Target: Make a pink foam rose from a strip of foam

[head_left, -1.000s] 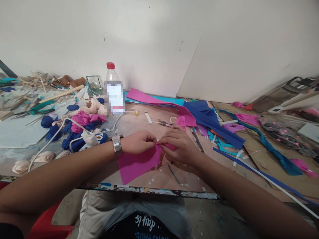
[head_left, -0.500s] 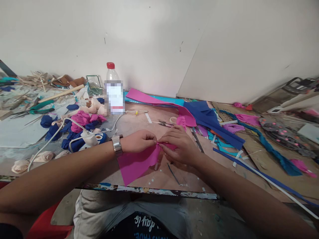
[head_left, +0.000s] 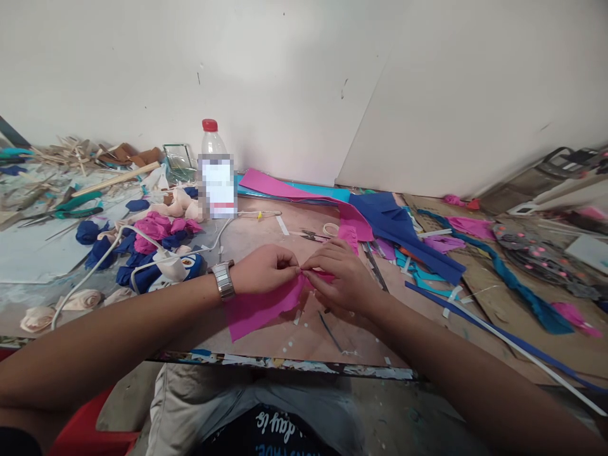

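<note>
At seven o'clock, pink sheet [head_left: 259,311]: likely light, soft; best pinched by its edge.
Left hand [head_left: 263,269]: fingertips together on it.
Right hand [head_left: 346,277]: clamped on it too.

Matt, papery magenta sheet [head_left: 263,310]; shiny metal watch [head_left: 223,280]; clear plastic bottle [head_left: 212,142]; rough wooden sticks [head_left: 71,152].

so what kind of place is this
Probably a craft workshop: pink cloth pinched in both hands, green-handled pliers by wood scraps, and rolled fabric flowers on a cluttered bench.
</note>
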Action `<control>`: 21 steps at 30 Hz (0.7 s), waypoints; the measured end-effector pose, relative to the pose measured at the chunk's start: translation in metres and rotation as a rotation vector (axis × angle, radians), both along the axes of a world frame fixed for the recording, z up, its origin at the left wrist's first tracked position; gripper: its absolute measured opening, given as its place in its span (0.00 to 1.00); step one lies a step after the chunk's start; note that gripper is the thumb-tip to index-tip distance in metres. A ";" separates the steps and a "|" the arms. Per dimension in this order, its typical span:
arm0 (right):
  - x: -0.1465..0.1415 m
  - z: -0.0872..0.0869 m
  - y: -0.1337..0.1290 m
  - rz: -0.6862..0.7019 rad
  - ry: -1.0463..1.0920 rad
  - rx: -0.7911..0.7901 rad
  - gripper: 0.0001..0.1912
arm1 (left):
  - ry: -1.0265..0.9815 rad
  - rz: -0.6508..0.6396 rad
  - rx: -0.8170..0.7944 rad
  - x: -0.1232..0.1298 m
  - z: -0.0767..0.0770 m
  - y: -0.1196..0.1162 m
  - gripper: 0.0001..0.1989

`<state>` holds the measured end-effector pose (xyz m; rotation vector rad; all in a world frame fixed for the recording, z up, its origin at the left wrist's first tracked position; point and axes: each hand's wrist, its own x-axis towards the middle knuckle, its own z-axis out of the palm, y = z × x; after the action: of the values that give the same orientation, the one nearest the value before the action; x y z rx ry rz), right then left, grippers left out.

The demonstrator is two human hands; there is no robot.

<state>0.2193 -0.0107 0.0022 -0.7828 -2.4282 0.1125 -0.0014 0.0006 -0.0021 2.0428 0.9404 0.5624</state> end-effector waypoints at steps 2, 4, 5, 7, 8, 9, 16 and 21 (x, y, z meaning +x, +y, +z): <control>0.000 0.000 0.000 0.000 0.016 0.001 0.04 | -0.026 0.025 -0.013 0.000 0.000 0.000 0.14; -0.001 0.000 0.000 -0.007 0.032 0.012 0.04 | -0.047 0.022 -0.039 0.000 0.001 0.000 0.14; -0.001 0.000 0.000 -0.009 0.037 0.018 0.04 | -0.055 0.021 -0.059 -0.001 0.002 0.001 0.14; -0.002 0.000 -0.001 -0.007 0.040 0.029 0.04 | -0.059 0.016 -0.106 -0.001 0.004 0.001 0.13; -0.002 -0.001 -0.001 -0.004 0.038 0.033 0.04 | -0.055 0.011 -0.126 -0.001 0.005 0.002 0.13; -0.002 -0.001 -0.001 0.000 0.035 0.035 0.04 | -0.052 0.007 -0.143 -0.001 0.005 0.002 0.13; -0.001 -0.003 0.002 0.032 0.019 0.011 0.05 | -0.010 0.009 -0.137 -0.002 0.003 0.003 0.12; -0.001 -0.003 0.001 0.028 0.030 0.014 0.05 | -0.040 0.012 -0.217 -0.003 0.003 0.004 0.11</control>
<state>0.2186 -0.0093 -0.0008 -0.7361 -2.4094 0.1172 -0.0043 0.0046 0.0013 1.8270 0.9481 0.4835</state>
